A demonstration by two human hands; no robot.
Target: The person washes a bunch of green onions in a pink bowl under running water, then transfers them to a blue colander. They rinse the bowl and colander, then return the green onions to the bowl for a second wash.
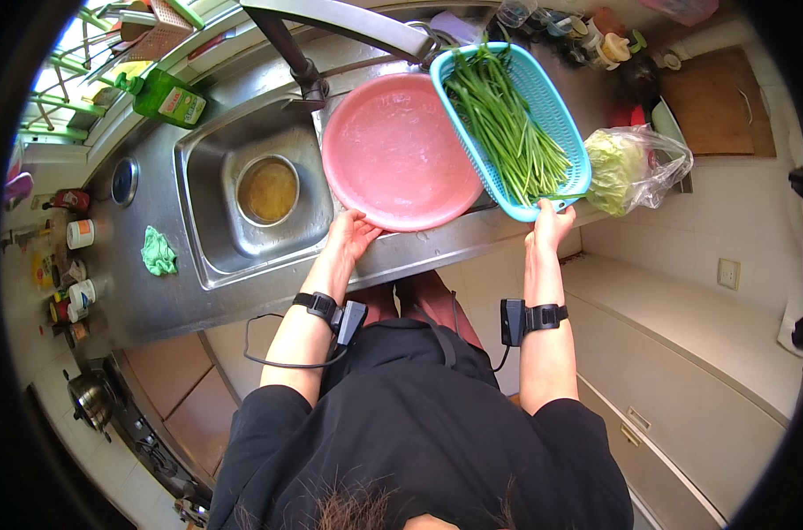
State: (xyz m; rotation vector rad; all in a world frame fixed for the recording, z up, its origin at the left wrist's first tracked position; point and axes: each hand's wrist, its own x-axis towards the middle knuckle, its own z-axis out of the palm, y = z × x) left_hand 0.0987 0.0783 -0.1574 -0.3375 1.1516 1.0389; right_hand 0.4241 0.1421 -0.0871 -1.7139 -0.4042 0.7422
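Observation:
A pink plastic basin [401, 152] with clear water in it stands on the steel counter, right of the sink. At its near-left rim is my left hand [354, 233], palm turned up, with the thumb and fingers about the edge. My right hand [551, 225] holds the near end of a light-blue plastic colander basket [560, 142]. The basket is tilted and overlaps the basin's right side. Long green chives or similar leafy stalks [507, 126] lie lengthwise in it, and one stalk sticks out near my right fingers.
Left of the basin, the steel sink [203, 232] holds a round metal bowl [267, 190] of brownish liquid under the faucet [305, 83]. A green soap bottle [169, 99] and a green cloth [158, 251] lie farther left. Bagged cabbage [617, 172] sits right of the basket.

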